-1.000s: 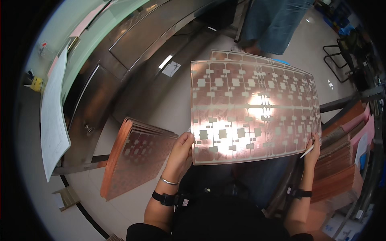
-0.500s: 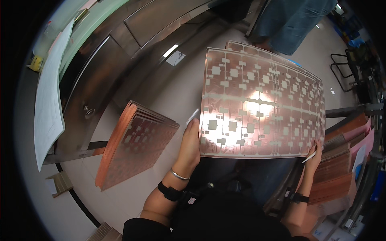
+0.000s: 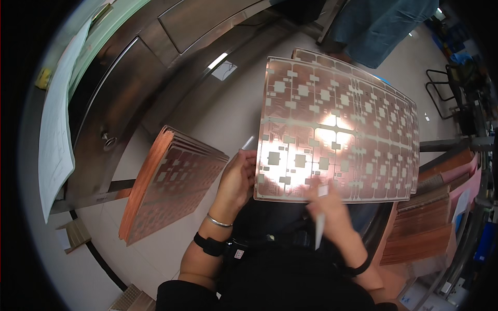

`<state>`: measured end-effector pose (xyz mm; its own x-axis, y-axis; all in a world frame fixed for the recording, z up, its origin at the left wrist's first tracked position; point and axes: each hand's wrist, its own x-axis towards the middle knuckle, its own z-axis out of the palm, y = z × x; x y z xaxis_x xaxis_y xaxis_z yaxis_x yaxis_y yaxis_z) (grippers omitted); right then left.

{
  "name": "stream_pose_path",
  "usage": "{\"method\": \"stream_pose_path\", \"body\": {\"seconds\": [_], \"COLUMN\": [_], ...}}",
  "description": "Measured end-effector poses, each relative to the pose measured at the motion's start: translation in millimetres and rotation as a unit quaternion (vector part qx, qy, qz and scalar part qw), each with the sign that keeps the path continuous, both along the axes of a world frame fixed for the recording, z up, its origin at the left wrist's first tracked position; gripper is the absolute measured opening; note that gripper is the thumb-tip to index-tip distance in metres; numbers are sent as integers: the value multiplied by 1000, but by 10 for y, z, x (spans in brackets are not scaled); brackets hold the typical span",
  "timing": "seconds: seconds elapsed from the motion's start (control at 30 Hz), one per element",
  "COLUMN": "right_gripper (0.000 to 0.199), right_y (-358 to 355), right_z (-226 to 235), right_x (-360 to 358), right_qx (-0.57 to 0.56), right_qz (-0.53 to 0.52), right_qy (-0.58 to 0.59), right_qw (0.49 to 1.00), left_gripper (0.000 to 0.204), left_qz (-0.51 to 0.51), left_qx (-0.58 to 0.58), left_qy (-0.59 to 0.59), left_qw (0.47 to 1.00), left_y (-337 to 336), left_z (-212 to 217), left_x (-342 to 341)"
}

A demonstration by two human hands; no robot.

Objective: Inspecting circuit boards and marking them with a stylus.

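Observation:
A large copper-coloured circuit board panel [image 3: 363, 150] with pale rectangular pads is tilted up before me, glare on its lower left. Another such panel [image 3: 332, 58] shows behind its top edge. My left hand [image 3: 238, 176] is closed at the panel's left edge, some fingers hidden behind it. A slim white piece [image 3: 249, 143] sticks up beside that hand. Blurred by motion, my right hand [image 3: 334, 215] is at the lower edge, in front of the panel. A slim white stick [image 3: 319, 230] points down from it; its finger pose is smeared.
To the left, a stack of similar panels [image 3: 171, 186] stands on edge. More stacked copper panels [image 3: 417, 233] with pink sheets fill the right side. A metal cabinet [image 3: 124, 98] runs along the upper left. A person in jeans [image 3: 384, 31] is beyond the panel.
My right hand has left the panel's lower right corner and moved left to the middle of its lower edge. The panel has shifted slightly; my left hand is a little lower.

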<state>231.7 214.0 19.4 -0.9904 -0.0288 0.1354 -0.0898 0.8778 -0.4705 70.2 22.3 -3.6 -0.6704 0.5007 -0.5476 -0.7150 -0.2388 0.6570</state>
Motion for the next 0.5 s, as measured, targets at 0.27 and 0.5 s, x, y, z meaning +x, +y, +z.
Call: {"method": "stream_pose_path", "body": {"seconds": [0.27,0.5], "right_gripper": [37,26], "right_y": [-163,737], "right_z": [355,241], "right_x": [-14,397], "right_qx": [-213,-174], "right_qz": [153,-338], "right_qy": [-63,114], "right_qw": [963,918], "left_gripper": [43,31], "left_qz": [-2,109], "left_qx": [8,-133], "left_qy": [13,166], "left_qw": [1000,971], "left_y": [69,329], "left_z": [-11,11], "left_x": [-73,66]}}
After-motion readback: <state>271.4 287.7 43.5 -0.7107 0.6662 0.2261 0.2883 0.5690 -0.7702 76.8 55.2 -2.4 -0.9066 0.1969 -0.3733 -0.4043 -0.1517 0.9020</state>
